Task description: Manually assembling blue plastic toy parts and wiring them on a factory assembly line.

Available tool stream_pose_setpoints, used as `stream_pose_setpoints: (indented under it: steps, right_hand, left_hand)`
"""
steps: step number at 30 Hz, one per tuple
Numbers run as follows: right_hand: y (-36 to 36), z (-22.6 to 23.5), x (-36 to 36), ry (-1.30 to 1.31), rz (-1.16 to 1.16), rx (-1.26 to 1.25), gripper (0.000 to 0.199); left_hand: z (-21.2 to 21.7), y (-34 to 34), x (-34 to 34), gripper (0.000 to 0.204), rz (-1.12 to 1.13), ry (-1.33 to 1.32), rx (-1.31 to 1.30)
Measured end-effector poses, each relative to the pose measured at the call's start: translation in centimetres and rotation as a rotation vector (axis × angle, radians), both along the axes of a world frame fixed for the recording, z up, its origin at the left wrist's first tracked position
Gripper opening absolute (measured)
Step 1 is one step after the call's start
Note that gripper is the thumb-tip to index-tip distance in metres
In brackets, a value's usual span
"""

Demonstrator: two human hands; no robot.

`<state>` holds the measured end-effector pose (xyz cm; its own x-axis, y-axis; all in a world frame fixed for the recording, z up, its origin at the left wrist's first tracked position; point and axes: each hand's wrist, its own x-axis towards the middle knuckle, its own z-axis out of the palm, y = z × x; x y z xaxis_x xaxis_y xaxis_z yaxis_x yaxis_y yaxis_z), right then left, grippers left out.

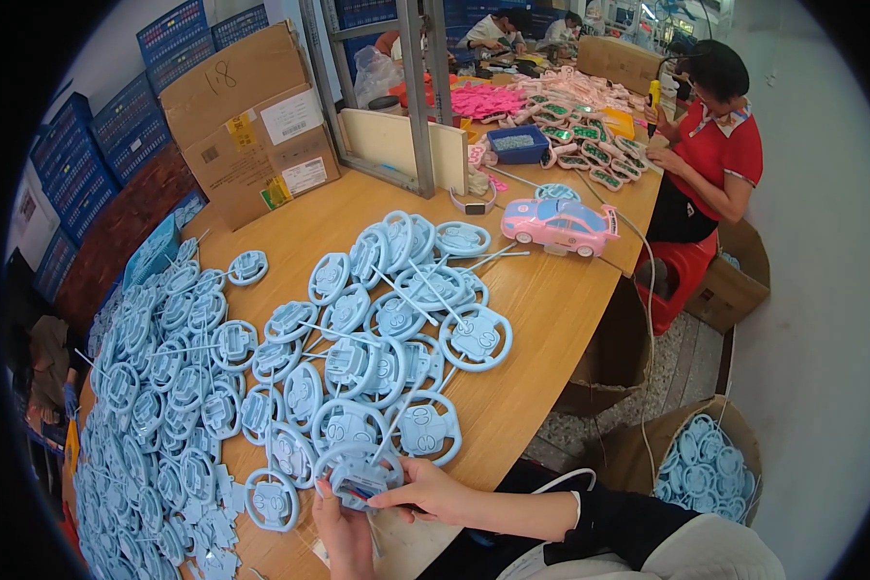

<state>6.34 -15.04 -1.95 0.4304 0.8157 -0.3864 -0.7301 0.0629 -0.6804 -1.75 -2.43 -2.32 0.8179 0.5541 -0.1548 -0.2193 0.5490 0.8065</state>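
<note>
My left hand (343,532) grips the lower left rim of a light blue toy steering wheel (360,468), held just above the table's near edge. A thin pale stick slants up beside it. My right hand (430,493) is closed at the wheel's lower right, thumb and fingers by its recessed middle. Something small and dark shows under the right palm; its kind cannot be made out. A bit of red and blue shows by the fingertips. Just beyond my hands lies a heap of similar blue steering wheels (348,425), several with thin sticks.
A larger pile of blue parts (155,454) covers the left side. A pink toy car (561,226) stands on the wooden table (541,300) at the far right. Beyond it, a person in red (715,145) works beside pink parts. A carton of wheels (706,469) sits low right.
</note>
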Motion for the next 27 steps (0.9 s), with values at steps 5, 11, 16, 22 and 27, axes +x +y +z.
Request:
stream_pose_setpoints:
  steps: [5, 11, 16, 22, 27]
  right_hand:
    - [-0.2, 0.1, -0.2, -0.031, -0.057, 0.042, 0.045]
    - [0.2, -0.1, 0.3, -0.109, -0.078, 0.012, 0.042]
    - [1.3, -0.2, -0.1, -0.179, 0.04, -0.032, 0.037]
    - [-0.7, 0.9, 0.1, -0.326, 0.051, -0.157, 0.031]
    - [-1.1, -1.0, -0.3, -0.203, 0.107, -0.163, 0.02]
  left_hand:
    - [0.4, -0.4, 0.0, 0.041, -0.002, 0.009, 0.013]
    - [-0.1, 0.0, 0.9, 0.041, 0.029, -0.027, 0.012]
    - [0.5, 0.8, -0.7, 0.035, 0.039, 0.001, 0.033]
    - [2.1, 5.5, -1.0, 0.034, 0.433, -0.037, -0.052]
    - [8.7, 23.1, -2.5, 0.038, 0.743, -0.378, 0.152]
